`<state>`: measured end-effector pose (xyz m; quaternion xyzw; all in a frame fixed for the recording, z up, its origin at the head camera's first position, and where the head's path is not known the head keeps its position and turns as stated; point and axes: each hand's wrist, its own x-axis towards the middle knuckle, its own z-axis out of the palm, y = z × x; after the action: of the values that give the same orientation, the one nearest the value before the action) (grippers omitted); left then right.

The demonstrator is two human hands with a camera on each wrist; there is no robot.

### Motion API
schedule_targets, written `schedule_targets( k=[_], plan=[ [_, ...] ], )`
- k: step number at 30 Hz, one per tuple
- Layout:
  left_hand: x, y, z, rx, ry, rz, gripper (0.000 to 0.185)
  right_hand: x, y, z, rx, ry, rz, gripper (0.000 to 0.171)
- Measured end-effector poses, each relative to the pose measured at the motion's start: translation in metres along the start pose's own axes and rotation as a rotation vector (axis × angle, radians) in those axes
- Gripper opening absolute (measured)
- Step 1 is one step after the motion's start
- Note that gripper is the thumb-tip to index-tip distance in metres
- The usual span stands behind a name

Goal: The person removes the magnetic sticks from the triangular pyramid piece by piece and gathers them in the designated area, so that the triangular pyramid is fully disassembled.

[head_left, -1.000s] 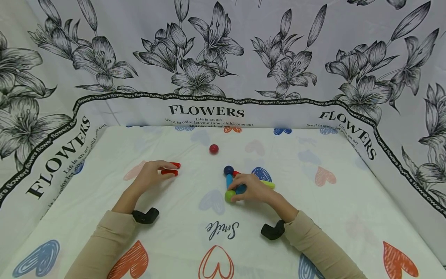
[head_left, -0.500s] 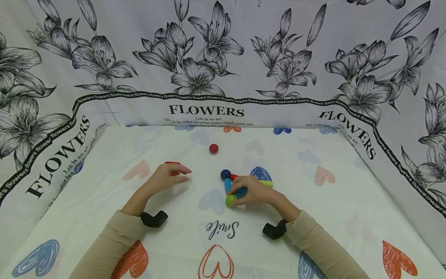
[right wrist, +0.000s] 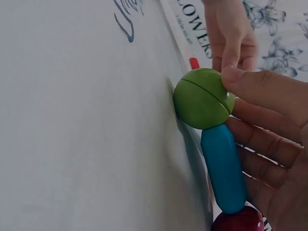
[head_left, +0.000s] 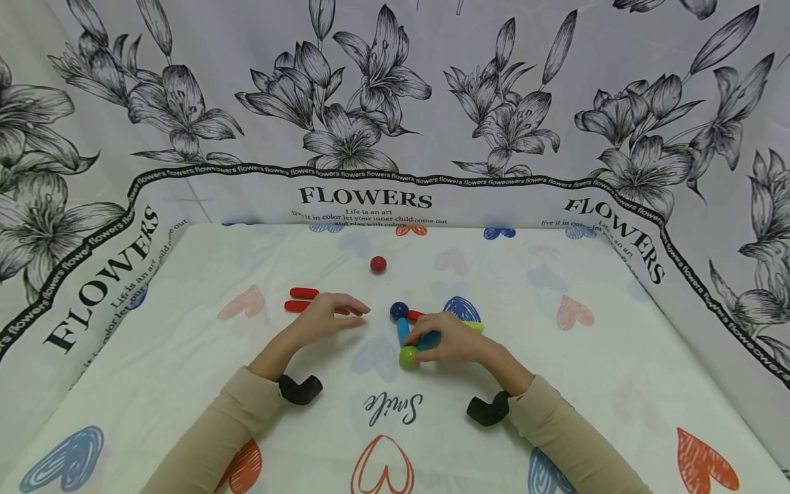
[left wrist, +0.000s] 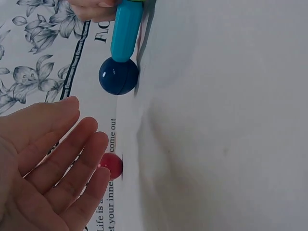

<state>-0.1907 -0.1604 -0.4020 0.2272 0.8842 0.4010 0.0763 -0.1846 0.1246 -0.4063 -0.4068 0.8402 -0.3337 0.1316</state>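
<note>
A joined frame of balls and rods lies on the table. It has a green ball (head_left: 409, 357), a dark blue ball (head_left: 399, 311), blue rods (head_left: 403, 331), a red rod (head_left: 415, 315) and a yellow-green rod (head_left: 474, 327). My right hand (head_left: 453, 337) pinches the green ball, its thumb on top; it hides part of the frame. In the right wrist view a blue rod (right wrist: 224, 168) runs from the green ball to a dark red ball (right wrist: 239, 222). Left of the dark blue ball, my left hand (head_left: 324, 319) holds nothing, fingers extended and apart from it.
Two loose red rods, one farther back (head_left: 304, 293) and one nearer (head_left: 297, 306), lie behind my left hand. A loose red ball (head_left: 378, 264) sits farther back. A flower-printed curtain (head_left: 370, 123) stands around the heart-printed tablecloth (head_left: 364, 405).
My left hand has let go of the red rods and moved right toward the frame. The frame's green and dark blue balls have shifted slightly nearer; my right hand keeps its hold.
</note>
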Motion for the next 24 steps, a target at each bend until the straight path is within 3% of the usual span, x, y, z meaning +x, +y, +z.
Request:
schedule_targets(
  k=[8, 15, 24],
  plan=[
    [0.017, 0.007, 0.015, -0.050, -0.038, -0.001, 0.031, -0.001, 0.003, -0.003, 0.072, 0.094, -0.018, 0.022],
    [0.029, 0.008, 0.024, -0.108, -0.036, -0.044, 0.037, 0.003, 0.007, -0.004, 0.092, 0.199, 0.065, 0.019],
    [0.044, 0.007, 0.033, -0.144, -0.073, -0.033, 0.042, 0.011, 0.010, -0.007, 0.133, 0.327, 0.157, 0.023]
  ],
)
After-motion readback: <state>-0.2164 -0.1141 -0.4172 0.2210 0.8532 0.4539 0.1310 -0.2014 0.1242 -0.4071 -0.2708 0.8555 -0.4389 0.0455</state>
